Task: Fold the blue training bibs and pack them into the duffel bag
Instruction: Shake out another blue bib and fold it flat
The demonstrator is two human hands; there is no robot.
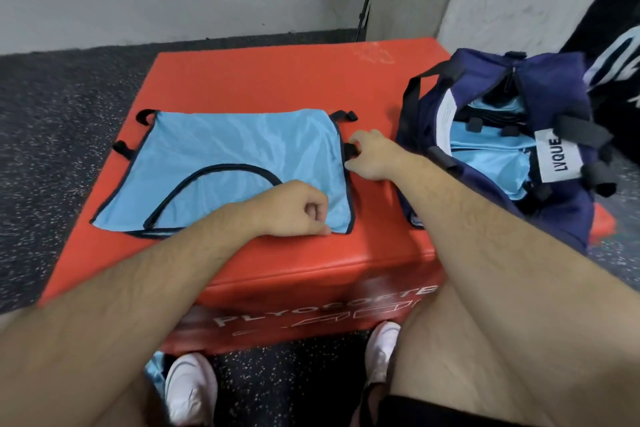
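A blue bib [225,156] lies flat on the red box [263,80]
Left hand [294,208] and right hand [370,158] pinch its 3 o'clock edge; the bib runs long toward 9 o'clock

bib [225,156] flat on red box [259,80], neck opening at near side | left hand [298,208] curled, pinching bib's near right corner | right hand [372,158] pinching black strap [350,149] at bib's right edge | duffel bag [554,80] open at right, folded bibs [485,152] inside

One spread bib [225,152], one duffel bag [554,80].
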